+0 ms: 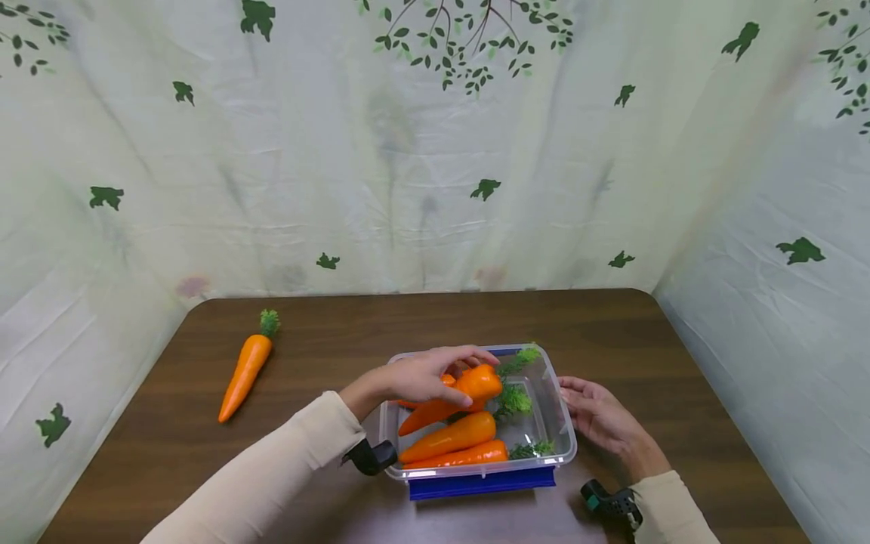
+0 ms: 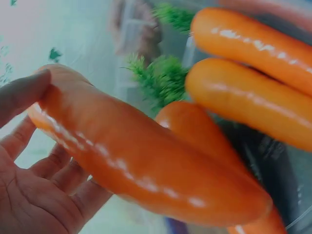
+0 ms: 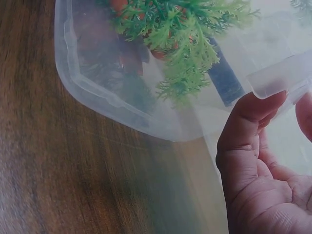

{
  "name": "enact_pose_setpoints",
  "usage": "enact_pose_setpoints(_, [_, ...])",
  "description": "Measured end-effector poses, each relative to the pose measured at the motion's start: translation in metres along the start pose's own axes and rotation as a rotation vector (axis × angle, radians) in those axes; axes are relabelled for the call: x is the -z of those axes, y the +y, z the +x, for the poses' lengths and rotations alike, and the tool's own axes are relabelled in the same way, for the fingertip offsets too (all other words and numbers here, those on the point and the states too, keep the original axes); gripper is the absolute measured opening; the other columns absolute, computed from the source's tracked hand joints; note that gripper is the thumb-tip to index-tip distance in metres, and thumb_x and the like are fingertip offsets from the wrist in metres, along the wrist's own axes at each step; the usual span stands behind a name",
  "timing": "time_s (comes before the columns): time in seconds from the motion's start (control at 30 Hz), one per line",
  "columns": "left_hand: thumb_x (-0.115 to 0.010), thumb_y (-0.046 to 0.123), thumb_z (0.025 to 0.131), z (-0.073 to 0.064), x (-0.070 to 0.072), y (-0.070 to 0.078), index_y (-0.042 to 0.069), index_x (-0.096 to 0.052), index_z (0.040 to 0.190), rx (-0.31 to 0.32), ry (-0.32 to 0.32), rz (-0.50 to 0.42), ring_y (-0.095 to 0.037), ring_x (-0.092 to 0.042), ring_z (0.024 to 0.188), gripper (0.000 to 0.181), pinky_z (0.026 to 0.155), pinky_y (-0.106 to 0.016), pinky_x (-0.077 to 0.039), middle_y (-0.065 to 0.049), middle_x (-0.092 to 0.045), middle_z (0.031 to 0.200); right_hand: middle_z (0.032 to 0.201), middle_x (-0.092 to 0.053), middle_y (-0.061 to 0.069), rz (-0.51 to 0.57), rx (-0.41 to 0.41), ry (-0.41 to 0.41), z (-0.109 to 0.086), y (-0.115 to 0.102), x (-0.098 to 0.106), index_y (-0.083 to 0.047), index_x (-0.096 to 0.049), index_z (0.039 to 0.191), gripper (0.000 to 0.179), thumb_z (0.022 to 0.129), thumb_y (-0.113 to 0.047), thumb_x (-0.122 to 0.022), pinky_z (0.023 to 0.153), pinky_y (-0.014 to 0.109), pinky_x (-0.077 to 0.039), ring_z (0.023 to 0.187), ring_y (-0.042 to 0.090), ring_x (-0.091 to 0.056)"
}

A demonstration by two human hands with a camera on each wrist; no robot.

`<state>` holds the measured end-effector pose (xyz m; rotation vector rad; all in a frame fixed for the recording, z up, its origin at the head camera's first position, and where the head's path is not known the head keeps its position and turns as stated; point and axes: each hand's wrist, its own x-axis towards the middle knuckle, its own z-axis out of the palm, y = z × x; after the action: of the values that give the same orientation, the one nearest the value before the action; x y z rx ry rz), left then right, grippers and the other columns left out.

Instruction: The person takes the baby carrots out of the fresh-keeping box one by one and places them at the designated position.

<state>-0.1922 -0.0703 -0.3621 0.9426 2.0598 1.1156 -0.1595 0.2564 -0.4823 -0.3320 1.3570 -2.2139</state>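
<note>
My left hand (image 1: 424,375) grips an orange carrot (image 1: 481,382) over the clear plastic box (image 1: 566,458). In the left wrist view the thumb and fingers wrap the thick end of this carrot (image 2: 136,151), and its tip points away from the palm. Beneath and beside it, more carrots (image 1: 454,437) with green tops lie in the box, tips to the left. On the box's right side my right hand (image 1: 601,415) holds the rim; the right wrist view shows its curled fingers at a translucent plastic edge (image 3: 280,78).
One carrot (image 1: 246,374) lies apart on the left of the brown wooden table (image 1: 326,325). A blue clip flap (image 1: 482,483) hangs at the box's front side. White curtains (image 1: 408,166) with leaf prints stand behind and along both sides of the table.
</note>
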Motion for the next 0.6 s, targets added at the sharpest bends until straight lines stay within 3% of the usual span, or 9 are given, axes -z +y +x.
enact_pose_setpoints(0.17, [-0.065, 0.008, 0.090, -0.007, 0.018, -0.001, 0.009, -0.044, 0.140, -0.067, 0.074, -0.091, -0.023, -0.054, 0.116, 0.054, 0.100, -0.036, -0.044, -0.009, -0.053, 0.131, 0.109, -0.065, 0.005, 0.007, -0.017, 0.009, 0.000, -0.002, -0.001, -0.005, -0.052, 0.125, 0.027, 0.101, 0.002, -0.039, 0.085, 0.031, -0.054, 0.093, 0.013, -0.063])
enact_pose_setpoints(0.33, [-0.064, 0.009, 0.091, -0.019, 0.036, -0.005, 0.009, -0.043, 0.141, -0.080, 0.161, -0.118, -0.026, -0.055, 0.114, 0.055, 0.097, -0.040, -0.046, -0.011, -0.052, 0.130, 0.110, -0.064, 0.005, 0.014, -0.030, 0.021, 0.000, -0.002, -0.001, -0.006, -0.052, 0.124, 0.027, 0.102, 0.001, -0.039, 0.086, 0.031, -0.053, 0.094, 0.014, -0.063])
enact_pose_setpoints(0.47, [-0.065, 0.009, 0.091, -0.031, 0.051, -0.011, 0.010, -0.044, 0.142, -0.059, 0.262, -0.136, -0.029, -0.057, 0.107, 0.055, 0.088, -0.041, -0.051, -0.014, -0.051, 0.130, 0.113, -0.063, 0.007, 0.011, -0.035, 0.024, -0.001, -0.003, -0.002, -0.005, -0.051, 0.124, 0.026, 0.102, 0.001, -0.039, 0.088, 0.031, -0.053, 0.095, 0.014, -0.063])
enact_pose_setpoints(0.6, [-0.066, 0.009, 0.091, -0.045, 0.067, -0.022, 0.010, -0.044, 0.143, 0.006, 0.378, -0.145, -0.032, -0.057, 0.106, 0.056, 0.084, -0.040, -0.052, -0.017, -0.048, 0.133, 0.114, -0.062, 0.008, -0.002, -0.041, 0.032, 0.000, -0.004, -0.003, -0.004, -0.051, 0.124, 0.025, 0.102, 0.000, -0.040, 0.088, 0.032, -0.053, 0.095, 0.015, -0.063])
